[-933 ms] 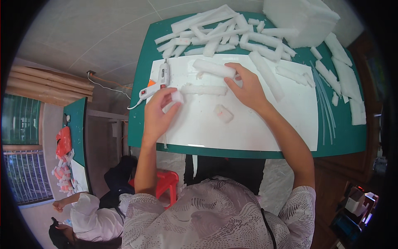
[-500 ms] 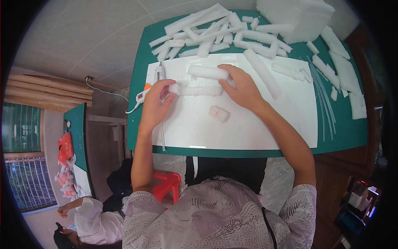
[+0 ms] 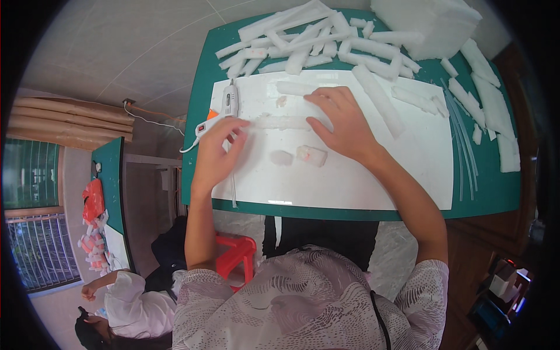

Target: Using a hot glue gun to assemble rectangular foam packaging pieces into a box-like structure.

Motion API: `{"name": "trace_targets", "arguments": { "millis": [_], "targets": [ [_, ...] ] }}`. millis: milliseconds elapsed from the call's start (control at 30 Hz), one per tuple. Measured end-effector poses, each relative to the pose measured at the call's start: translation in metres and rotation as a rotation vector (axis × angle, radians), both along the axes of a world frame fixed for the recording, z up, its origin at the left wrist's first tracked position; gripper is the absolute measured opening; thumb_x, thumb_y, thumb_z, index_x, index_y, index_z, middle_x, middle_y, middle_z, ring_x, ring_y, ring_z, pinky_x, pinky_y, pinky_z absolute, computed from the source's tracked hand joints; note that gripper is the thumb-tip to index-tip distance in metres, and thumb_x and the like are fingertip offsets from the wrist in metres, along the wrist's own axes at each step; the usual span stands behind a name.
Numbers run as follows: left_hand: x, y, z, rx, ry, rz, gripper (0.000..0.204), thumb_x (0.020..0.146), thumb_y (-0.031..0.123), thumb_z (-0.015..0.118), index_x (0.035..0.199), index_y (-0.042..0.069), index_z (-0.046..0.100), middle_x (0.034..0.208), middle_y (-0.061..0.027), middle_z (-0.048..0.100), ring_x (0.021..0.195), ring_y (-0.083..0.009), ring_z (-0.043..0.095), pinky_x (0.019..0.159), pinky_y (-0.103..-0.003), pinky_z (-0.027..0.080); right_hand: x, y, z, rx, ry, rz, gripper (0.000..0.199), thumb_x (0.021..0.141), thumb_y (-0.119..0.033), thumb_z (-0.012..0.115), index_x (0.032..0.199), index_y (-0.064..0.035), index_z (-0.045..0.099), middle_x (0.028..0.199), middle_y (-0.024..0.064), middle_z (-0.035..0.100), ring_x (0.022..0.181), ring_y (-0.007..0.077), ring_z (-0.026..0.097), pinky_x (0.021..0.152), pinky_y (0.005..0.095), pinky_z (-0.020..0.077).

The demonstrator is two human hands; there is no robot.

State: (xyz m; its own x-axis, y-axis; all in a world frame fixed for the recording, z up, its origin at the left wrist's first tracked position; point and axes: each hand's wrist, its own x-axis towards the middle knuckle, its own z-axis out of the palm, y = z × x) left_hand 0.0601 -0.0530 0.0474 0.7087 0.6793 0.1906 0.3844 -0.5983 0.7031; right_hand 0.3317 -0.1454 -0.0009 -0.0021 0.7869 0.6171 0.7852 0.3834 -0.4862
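My left hand (image 3: 220,150) is open, fingertips just off the left end of a white foam strip (image 3: 281,122) that lies flat on a white board (image 3: 361,186). Over the strip's right end, my right hand (image 3: 343,121) is spread open; its fingers reach another foam strip (image 3: 293,88) farther back and partly cover it. Whether they touch it I cannot tell. Nearer me lie a small white foam piece (image 3: 281,157) and a foam block with pinkish marks (image 3: 311,156). A white hot glue gun (image 3: 230,99) rests beside my left hand, which hides part of it.
Many foam offcuts (image 3: 297,49) pile up along the far edge of the green table (image 3: 201,76), beside a large foam block (image 3: 429,29). Clear glue sticks (image 3: 462,143) and foam slabs (image 3: 493,111) lie at the right. A red stool (image 3: 236,256) and another person (image 3: 131,306) are at left.
My left hand has let go of the small foam piece, which now lies beside the pink-marked block. The farther strip sits farther back, and my right hand's grip on it has loosened. The view has shifted slightly.
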Motion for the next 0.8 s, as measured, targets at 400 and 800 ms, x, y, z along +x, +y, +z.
{"name": "trace_targets", "arguments": {
  "millis": [400, 800],
  "targets": [
    [0.03, 0.027, -0.015, 0.064, 0.156, 0.057, 0.016, 0.087, 0.002, 0.066, 0.101, -0.004, 0.071, 0.093, -0.0155, 0.07, 0.08, -0.0247, 0.068, 0.074, -0.032, 0.054, 0.0, 0.0, -0.016, -0.153, -0.017, 0.134, 0.025, 0.084, -0.018, 0.076, 0.105, -0.0049, 0.07, 0.103, 0.0066, 0.063, 0.099, 0.0245, 0.057, 0.086, 0.0344, 0.0506],
    [0.033, 0.025, -0.018, 0.086, 0.143, 0.124, 0.017, 0.088, 0.002, 0.066, 0.104, -0.004, 0.07, 0.093, -0.0136, 0.072, 0.081, -0.0203, 0.07, 0.076, -0.03, 0.056, -0.001, 0.001, -0.015, -0.169, -0.02, 0.127, 0.025, 0.086, -0.017, 0.073, 0.107, -0.0051, 0.068, 0.104, 0.0069, 0.062, 0.099, 0.0255, 0.056, 0.087, 0.0349, 0.0503]
  ]
}}
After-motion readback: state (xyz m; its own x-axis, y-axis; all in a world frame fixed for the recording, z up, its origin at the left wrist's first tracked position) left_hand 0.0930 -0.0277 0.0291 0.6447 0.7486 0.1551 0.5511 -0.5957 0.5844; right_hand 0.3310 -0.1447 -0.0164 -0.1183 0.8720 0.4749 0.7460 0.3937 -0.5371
